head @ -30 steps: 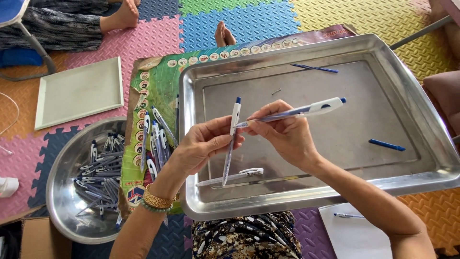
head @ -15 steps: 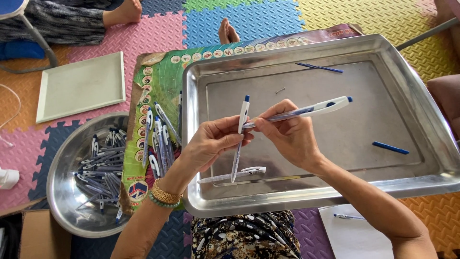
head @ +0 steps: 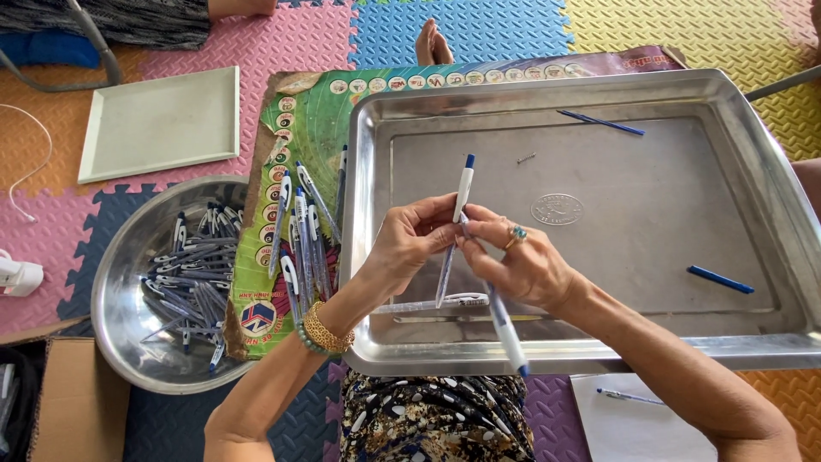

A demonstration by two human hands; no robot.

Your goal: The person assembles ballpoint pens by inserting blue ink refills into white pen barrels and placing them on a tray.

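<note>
My left hand (head: 412,243) pinches a white pen with a blue tip (head: 463,190), held nearly upright over the steel tray (head: 795,231). My right hand (head: 526,261), with a ring on it, touches the same spot and holds a second white and blue pen (head: 506,329), which points down toward me. Both hands meet above the tray's near left part. A clear pen barrel (head: 445,303) lies on the tray just under them. Two blue refills (head: 720,279) (head: 600,122) lie on the tray at the right and at the far side.
A row of assembled pens (head: 299,231) lies on a green printed sheet (head: 316,128) left of the tray. A steel bowl (head: 115,308) holds several pen parts. A white board (head: 161,124) lies at the far left, a cardboard box (head: 77,402) near left. Another person's foot (head: 432,43) rests beyond the tray.
The pen in my right hand has swung from pointing right across the tray to pointing down toward me. The left hand's pen has stayed upright. The view has shifted slightly.
</note>
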